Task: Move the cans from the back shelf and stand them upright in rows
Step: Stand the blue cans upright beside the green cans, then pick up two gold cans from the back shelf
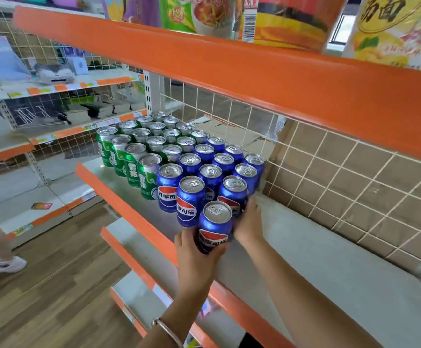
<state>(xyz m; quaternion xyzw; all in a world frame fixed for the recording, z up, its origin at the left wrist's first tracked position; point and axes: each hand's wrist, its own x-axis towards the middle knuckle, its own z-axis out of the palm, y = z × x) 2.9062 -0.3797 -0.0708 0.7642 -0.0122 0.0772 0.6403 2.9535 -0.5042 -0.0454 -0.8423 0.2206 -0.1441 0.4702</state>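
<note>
Cans, green cans [129, 159], stand upright in rows well to the left of our fingers. Blue cans [212, 172] stand upright in rows beside them, just beyond our fingertips. Our left hand [197, 257], with a bracelet [166, 330] at the wrist, curls fingers and thumb round the lower body of one blue can [215, 226], upright at the near end of the block. We cannot tell whether its base rests on the shelf [330, 259]. Our right hand [249, 222] lies against that can's right side, fingers close together, tips hidden; grip undetermined. A wire grid [342, 172] backs the shelf right of the fingers.
</note>
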